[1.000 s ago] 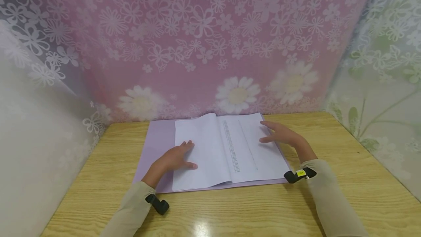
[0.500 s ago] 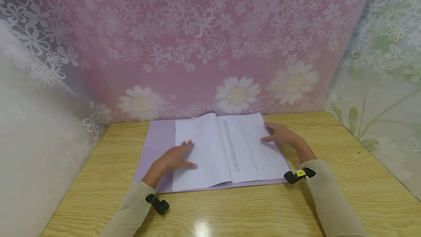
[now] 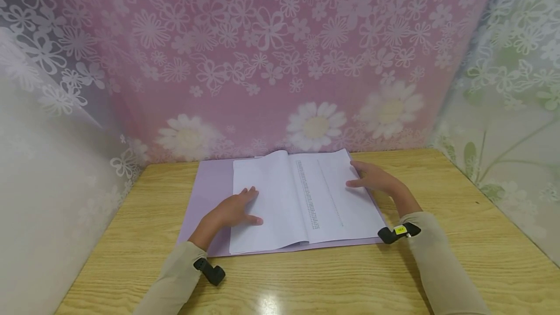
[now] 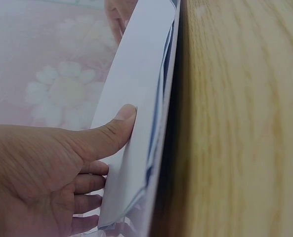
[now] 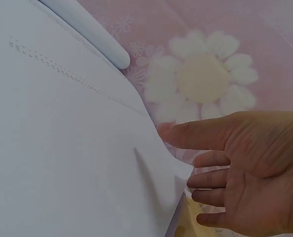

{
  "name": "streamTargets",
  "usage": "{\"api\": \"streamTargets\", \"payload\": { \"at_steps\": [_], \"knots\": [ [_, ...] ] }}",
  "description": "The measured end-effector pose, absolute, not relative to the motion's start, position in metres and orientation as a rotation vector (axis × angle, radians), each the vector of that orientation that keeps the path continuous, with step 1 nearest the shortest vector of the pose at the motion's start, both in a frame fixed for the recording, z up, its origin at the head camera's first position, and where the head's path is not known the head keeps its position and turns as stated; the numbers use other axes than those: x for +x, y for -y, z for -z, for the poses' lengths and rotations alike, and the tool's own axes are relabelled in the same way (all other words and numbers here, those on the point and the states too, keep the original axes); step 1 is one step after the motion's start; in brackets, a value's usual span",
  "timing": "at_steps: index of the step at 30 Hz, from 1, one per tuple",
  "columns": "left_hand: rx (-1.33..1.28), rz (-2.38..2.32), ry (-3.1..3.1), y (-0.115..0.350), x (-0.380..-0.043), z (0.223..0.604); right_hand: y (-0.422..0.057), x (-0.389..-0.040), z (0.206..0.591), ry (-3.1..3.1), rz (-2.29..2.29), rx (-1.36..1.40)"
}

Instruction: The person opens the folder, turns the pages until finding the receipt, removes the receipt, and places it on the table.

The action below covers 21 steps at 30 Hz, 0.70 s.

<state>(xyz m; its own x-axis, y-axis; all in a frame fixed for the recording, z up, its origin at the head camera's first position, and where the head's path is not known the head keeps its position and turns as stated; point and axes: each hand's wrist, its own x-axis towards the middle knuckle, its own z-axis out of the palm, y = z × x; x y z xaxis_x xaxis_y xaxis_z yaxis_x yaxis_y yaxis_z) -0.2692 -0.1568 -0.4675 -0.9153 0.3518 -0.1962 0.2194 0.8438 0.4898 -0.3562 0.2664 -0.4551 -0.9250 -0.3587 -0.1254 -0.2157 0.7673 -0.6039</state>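
Observation:
A purple folder (image 3: 210, 186) lies open on the table with white sheets inside. My left hand (image 3: 232, 209) rests on the blank left page (image 3: 273, 198), its thumb extended and fingers spread. In the left wrist view the left thumb (image 4: 111, 131) lies on the white paper near its edge. My right hand (image 3: 374, 179) is at the right edge of the printed page (image 3: 332, 193), thumb and index finger apart. In the right wrist view the right hand's (image 5: 255, 173) fingertips touch the page's raised outer edge, its thumb overlapping the paper; the page bows upward there.
The wooden table (image 3: 302, 281) extends in front of the folder and to both sides. A pink floral curtain (image 3: 262, 62) stands right behind the folder. Pale floral sheets hang at left and right. Each wrist carries a black camera strap (image 3: 210, 271).
The right hand's fingers have shifted slightly to the page's outer edge, and the page's upper right corner has risen a little. My left hand has stayed in place.

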Motion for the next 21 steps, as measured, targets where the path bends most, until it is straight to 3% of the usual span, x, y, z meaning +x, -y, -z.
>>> {"api": "streamTargets", "payload": {
  "at_steps": [21],
  "knots": [
    [0.448,-0.687,-2.744,0.157,-0.267,0.465,-0.277,-0.349,0.430,-2.621,1.219,-0.579]
  ]
}}
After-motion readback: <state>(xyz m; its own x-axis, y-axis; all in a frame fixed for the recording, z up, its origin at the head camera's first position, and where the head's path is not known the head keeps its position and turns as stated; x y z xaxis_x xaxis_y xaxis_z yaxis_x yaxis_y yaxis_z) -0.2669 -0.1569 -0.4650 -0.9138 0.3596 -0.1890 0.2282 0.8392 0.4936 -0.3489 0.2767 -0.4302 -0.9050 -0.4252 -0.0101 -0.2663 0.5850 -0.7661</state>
